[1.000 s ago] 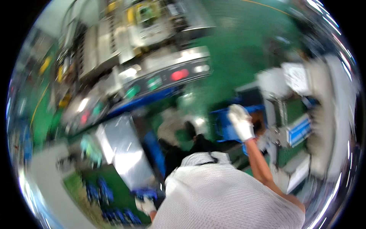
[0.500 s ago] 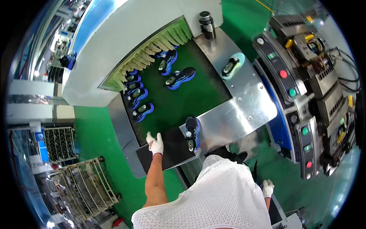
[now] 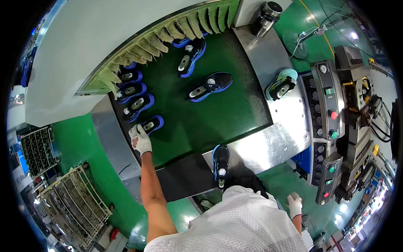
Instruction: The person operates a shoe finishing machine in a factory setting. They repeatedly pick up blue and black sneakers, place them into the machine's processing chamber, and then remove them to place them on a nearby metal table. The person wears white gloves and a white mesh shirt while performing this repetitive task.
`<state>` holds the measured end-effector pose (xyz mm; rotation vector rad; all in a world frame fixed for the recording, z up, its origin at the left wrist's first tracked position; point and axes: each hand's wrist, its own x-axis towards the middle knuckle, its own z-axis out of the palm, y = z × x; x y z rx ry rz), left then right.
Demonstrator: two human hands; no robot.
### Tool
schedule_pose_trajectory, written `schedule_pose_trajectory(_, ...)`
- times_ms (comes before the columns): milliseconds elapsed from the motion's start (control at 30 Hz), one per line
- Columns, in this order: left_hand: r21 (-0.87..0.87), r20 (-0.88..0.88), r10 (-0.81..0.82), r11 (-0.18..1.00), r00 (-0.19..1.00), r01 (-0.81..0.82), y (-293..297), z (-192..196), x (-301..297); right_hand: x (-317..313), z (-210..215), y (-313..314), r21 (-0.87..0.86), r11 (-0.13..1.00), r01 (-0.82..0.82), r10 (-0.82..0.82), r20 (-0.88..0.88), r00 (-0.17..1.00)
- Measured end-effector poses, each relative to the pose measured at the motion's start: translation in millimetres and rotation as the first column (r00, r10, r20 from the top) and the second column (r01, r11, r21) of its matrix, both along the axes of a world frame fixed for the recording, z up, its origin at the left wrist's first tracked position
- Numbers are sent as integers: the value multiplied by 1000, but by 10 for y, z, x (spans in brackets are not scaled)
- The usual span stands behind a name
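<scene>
My left hand (image 3: 140, 139), in a white glove, has its fingers closed on the near end of a black and blue shoe (image 3: 152, 124) on the left of the green conveyor belt (image 3: 184, 134). Beyond it, several like shoes (image 3: 139, 106) line the belt's left side. Another shoe (image 3: 212, 86) lies mid-belt, and one more (image 3: 191, 58) sits farther back. On the metal ledge close to my body rests a single shoe (image 3: 221, 161). Off to the lower right, my gloved right hand (image 3: 294, 204) hangs with fingers loosely apart, holding nothing.
A fringe of green brush strips (image 3: 168, 38) hangs over the belt's far opening. On the right metal edge stand a dark flask (image 3: 267, 19) and a mint-green and black shoe (image 3: 281, 85). Machines with button panels (image 3: 329, 101) line the right; a wire rack (image 3: 73, 201) stands left.
My left hand has reached forward and left, its spread fingers now closed at the nearest shoe in the left row. The view has shifted closer over the belt. My right hand still hangs low.
</scene>
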<state>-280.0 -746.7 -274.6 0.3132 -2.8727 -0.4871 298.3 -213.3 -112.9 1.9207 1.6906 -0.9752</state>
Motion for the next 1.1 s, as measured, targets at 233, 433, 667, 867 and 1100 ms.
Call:
schedule_pose_trajectory(233, 156, -21, -208, 965, 978, 209, 612, 769, 239, -1474, -39, -210, -56, 951, -305, 218, -578, 787)
schedule_pose_trajectory(433, 335, -214, -774, 515, 596, 789, 2566, 1739, 1205, -2421, 714, -699, 148, 770, -621, 579, -572, 581)
schedule_pose_trajectory(667, 332, -405, -903, -292, -144, 897, 4643, 2641, 2667, -1738, 675, 24, 808, 574, -134, 703, -402, 586)
schedule_pose_trajectory(867, 257, -601, -578, -794, -552, 551, 6032, 3480, 4001, 53, 982, 720, 65, 910, 410, -187, -817, 545)
schedule_pose_trajectory(1100, 275, -523, -685, -699, -507, 660, 7268, 3461, 4832, 1342, 1418, 926, -553, 507, 661, -295, -832, -469)
